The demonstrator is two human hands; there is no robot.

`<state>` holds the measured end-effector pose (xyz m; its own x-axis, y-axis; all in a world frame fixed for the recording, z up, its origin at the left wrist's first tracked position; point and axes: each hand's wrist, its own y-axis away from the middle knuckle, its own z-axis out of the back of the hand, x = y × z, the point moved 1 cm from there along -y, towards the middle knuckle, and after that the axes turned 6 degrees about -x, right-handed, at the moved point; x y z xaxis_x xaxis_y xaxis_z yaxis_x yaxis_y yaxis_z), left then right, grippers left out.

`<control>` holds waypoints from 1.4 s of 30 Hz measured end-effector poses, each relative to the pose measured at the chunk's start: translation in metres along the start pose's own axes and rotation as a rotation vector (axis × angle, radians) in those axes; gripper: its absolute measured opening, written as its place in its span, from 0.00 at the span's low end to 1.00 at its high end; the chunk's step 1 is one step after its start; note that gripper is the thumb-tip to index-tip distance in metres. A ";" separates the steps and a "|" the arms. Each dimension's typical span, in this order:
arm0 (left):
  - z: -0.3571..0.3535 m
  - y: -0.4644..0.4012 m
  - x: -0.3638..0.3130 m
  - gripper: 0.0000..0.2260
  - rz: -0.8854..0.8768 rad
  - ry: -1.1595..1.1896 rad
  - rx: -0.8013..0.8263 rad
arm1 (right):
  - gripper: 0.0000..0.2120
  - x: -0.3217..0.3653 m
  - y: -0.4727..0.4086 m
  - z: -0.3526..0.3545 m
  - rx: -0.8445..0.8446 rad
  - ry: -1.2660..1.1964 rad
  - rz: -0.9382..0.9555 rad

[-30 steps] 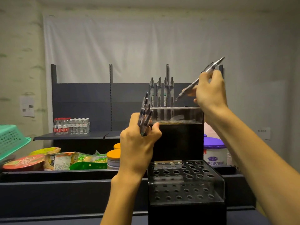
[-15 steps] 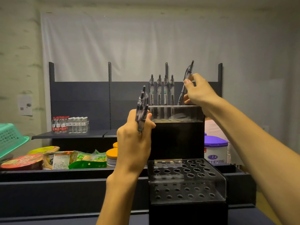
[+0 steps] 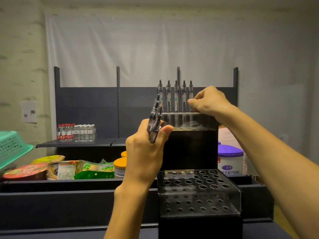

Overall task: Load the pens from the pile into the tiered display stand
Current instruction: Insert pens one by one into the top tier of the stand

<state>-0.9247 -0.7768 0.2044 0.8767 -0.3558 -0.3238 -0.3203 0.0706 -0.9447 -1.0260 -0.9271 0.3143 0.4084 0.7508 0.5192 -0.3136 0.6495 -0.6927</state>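
Note:
The tiered display stand has a clear upper tier [image 3: 205,121] on a black block and a clear lower tier [image 3: 231,192] full of holes. Several pens [image 3: 176,97] stand upright in the upper tier. My right hand [image 3: 209,102] pinches the rightmost standing pen [image 3: 190,94] low on its barrel, just above the tier. My left hand [image 3: 146,152] grips a small bundle of pens [image 3: 154,121], held upright left of the upper tier. The lower tier holds no pens.
A dark shelf unit [image 3: 86,100] stands behind, with water bottles [image 3: 76,132] on its ledge. Snack packets [image 3: 69,168], orange-lidded jars [image 3: 120,165] and a purple-lidded tub [image 3: 230,159] lie in the tray behind the stand. A green basket [image 3: 12,147] is at far left.
My right hand brought a pen down from mid-air, turned it upright and lowered it into the upper tier beside the others. My left hand kept its bundle and stayed roughly in place.

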 end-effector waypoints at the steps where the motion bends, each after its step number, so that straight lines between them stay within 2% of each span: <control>1: -0.001 0.000 0.000 0.09 -0.006 0.005 -0.001 | 0.14 0.000 0.002 0.000 -0.032 0.016 0.013; 6: -0.001 0.000 -0.003 0.09 -0.056 0.002 -0.038 | 0.11 0.001 0.017 0.002 -0.380 0.103 0.214; 11: 0.000 0.000 -0.001 0.05 -0.050 0.013 -0.065 | 0.09 0.006 0.046 -0.006 -0.566 0.046 0.522; 14: 0.000 0.000 -0.001 0.05 -0.050 0.011 -0.043 | 0.10 0.012 0.061 -0.008 -0.543 -0.039 0.746; 17: -0.001 0.001 0.001 0.08 -0.051 0.026 -0.055 | 0.10 0.015 0.071 -0.010 -0.390 -0.090 0.845; 20: 0.000 0.000 -0.001 0.06 -0.065 0.045 -0.074 | 0.07 0.017 0.077 -0.008 -0.170 -0.207 0.699; 26: 0.000 -0.001 -0.006 0.03 -0.094 0.083 -0.065 | 0.10 0.020 0.084 0.000 0.184 -0.481 0.345; 31: 0.000 -0.001 -0.003 0.01 -0.138 0.050 -0.080 | 0.11 0.019 0.088 0.004 0.440 -0.549 0.159; 39: -0.001 0.000 -0.002 0.08 -0.108 0.038 -0.041 | 0.09 0.017 0.092 0.003 0.473 -0.631 0.044; 42: 0.000 0.001 -0.005 0.07 -0.096 0.101 -0.005 | 0.09 0.019 0.093 0.001 0.406 -0.660 0.018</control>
<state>-0.9289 -0.7750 0.2054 0.8630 -0.4524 -0.2249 -0.2389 0.0269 -0.9707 -1.0486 -0.8523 0.2601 -0.1552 0.5951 0.7885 -0.6570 0.5339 -0.5322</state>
